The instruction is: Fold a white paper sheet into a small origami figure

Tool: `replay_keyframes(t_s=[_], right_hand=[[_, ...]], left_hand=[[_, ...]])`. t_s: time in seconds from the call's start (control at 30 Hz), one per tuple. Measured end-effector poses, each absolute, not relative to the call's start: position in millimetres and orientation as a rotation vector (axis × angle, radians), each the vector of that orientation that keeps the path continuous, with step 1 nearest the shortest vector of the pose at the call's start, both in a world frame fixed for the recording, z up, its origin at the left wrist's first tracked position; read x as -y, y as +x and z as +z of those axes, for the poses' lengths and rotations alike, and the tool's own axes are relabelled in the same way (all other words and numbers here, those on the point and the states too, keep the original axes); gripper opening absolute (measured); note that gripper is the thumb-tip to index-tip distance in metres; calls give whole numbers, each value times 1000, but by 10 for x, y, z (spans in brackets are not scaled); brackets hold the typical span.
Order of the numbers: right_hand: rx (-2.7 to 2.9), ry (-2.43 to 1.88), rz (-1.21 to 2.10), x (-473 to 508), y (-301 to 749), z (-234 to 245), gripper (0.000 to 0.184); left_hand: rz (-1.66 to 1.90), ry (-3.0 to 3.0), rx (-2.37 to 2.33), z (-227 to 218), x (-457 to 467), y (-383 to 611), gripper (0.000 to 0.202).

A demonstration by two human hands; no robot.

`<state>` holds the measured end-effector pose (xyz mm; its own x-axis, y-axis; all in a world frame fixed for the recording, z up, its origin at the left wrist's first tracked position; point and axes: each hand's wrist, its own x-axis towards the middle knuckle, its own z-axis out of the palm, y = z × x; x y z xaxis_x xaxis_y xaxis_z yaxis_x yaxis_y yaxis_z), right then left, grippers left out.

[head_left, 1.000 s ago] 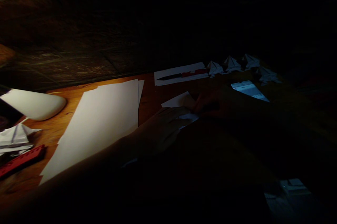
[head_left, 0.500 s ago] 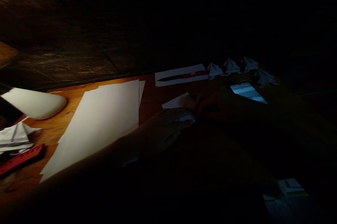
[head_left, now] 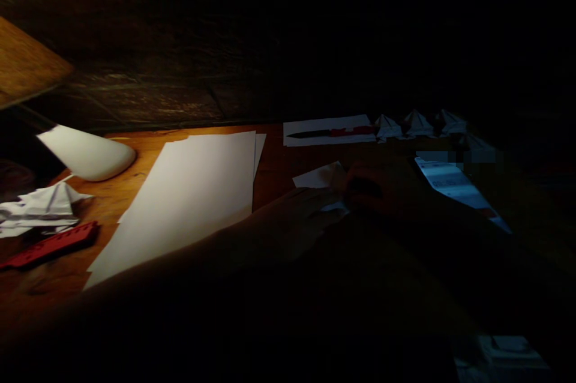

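In the dim middle of the table lies a small folded sheet of white paper. My left hand reaches across it, fingers stretched out flat on top, with white paper showing on both sides of them. At the paper's right end, my right hand is closed with bent fingers, pinching the edge. Deep shadow hides most of both hands and the exact folds. Left of the hands is a stack of blank white sheets, partly covered by my left forearm.
A red-handled knife lies on paper at the back, beside several folded paper shapes. A lit phone is at right. At left are a lamp base, lampshade, crumpled-looking folded paper and a red perforated object.
The view has shifted, so things appear farther right, and more of the lamp and phone screen shows. Both hands stay at the folded paper; the right hand's fingers look more curled.
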<state>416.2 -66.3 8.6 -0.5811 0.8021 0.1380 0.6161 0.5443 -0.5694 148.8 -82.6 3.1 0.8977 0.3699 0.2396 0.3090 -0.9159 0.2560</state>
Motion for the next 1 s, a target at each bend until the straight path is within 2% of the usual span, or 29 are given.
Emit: replay_keyframes(t_s=[0.1, 0.3, 0.6, 0.77, 0.9, 1.0], right_hand=[[2384, -1147, 765, 651, 4183, 105, 12], [2384, -1101, 864, 637, 4215, 152, 17], [2382, -1030, 999, 576, 4318, 123, 27], [2384, -932, 961, 558, 4342, 34, 29], [2393, -842, 971, 546, 4352, -42, 33], [2427, -771, 950, 553, 4353, -64, 44]], left_hand=[[425, 2902, -517, -6, 839, 1517, 41], [358, 2986, -558, -40, 844, 1485, 48], [434, 2719, -420, 72, 656, 1314, 51], [468, 2686, -428, 101, 632, 1299, 37], [514, 2638, -481, 107, 638, 1300, 40], [514, 2614, -532, 112, 636, 1306, 36]])
